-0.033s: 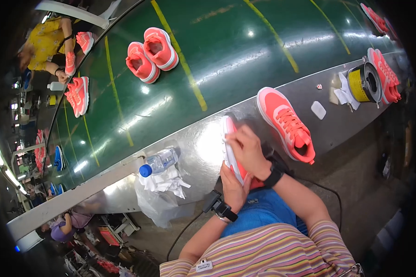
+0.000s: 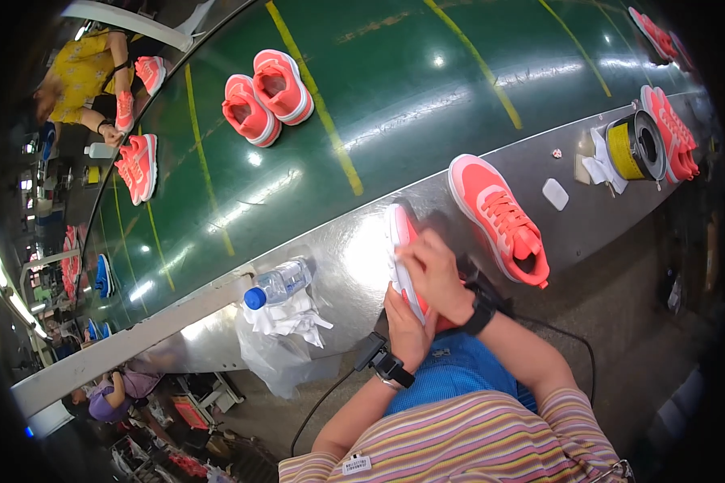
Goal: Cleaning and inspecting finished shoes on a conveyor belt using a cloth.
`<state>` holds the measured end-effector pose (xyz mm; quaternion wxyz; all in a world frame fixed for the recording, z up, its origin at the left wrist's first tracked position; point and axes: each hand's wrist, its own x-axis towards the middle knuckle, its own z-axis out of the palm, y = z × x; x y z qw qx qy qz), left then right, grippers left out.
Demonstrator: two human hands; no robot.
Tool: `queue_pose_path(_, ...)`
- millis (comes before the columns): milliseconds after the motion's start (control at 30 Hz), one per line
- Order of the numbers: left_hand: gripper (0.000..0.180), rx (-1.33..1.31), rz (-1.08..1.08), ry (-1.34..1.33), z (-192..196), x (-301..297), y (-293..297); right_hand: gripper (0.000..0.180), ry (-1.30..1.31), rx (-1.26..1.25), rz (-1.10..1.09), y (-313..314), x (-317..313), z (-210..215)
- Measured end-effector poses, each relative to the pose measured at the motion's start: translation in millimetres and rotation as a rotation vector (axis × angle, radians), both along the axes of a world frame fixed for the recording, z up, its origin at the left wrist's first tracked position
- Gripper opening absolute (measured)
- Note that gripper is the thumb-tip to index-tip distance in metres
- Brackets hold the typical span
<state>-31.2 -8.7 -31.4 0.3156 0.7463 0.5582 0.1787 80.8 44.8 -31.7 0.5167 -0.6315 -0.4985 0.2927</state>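
A coral sneaker with a white sole (image 2: 396,229) is tilted on its side in front of me, its toe pointing away. My left hand (image 2: 408,328) grips it from the near end, fingers closed along the sole. Bent over the shoe, my right hand (image 2: 435,278) has its fingers pinched together at the edge of the sole; anything between them is too small or hidden to make out. To the right, a matching sneaker (image 2: 499,217) with coral laces stands upright on the metal ledge (image 2: 427,189).
Beyond the ledge runs a green conveyor belt (image 2: 395,97) bearing a coral pair (image 2: 270,97). Left are a blue-capped bottle (image 2: 278,283) and crumpled white paper (image 2: 294,320). Right lie a white oval piece (image 2: 555,194), a round tin (image 2: 636,145) and another pair (image 2: 670,133). A co-worker (image 2: 84,72) handles shoes across the belt.
My right hand has shifted slightly toward me along the sole's edge. My left hand and the sneaker it holds look almost unmoved.
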Motion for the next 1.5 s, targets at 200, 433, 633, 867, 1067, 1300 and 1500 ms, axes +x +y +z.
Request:
queue_pose_path(200,0.079,-0.031,-0.035,-0.037,-3,0,-1,0.008,0.028,0.017,-0.03,-5,-6,-3)
queue_pose_path(433,0.079,-0.025,0.006,-0.003,3,3,-1,0.01,-0.026,0.024,0.176,18,7,5)
queue_pose_path(633,0.079,-0.046,0.036,-0.021,5,6,-3,0.006,-0.204,0.061,0.302,30,13,12)
queue_pose_path(867,0.08,0.01,0.058,-0.01,-1,4,-6,0.009,-0.2,-0.133,0.11,62,19,-6)
queue_pose_path(1067,0.079,0.004,0.05,-0.042,-1,3,-5,0.008,-0.003,-0.021,0.088,8,1,10)
queue_pose_path(1300,0.078,-0.011,0.06,-0.081,-2,3,0,0.006,-0.135,0.039,0.004,8,7,4)
queue_pose_path(1500,0.077,-0.382,0.09,-0.428,-10,-26,17,0.004,0.3,-0.223,0.061,-41,3,25)
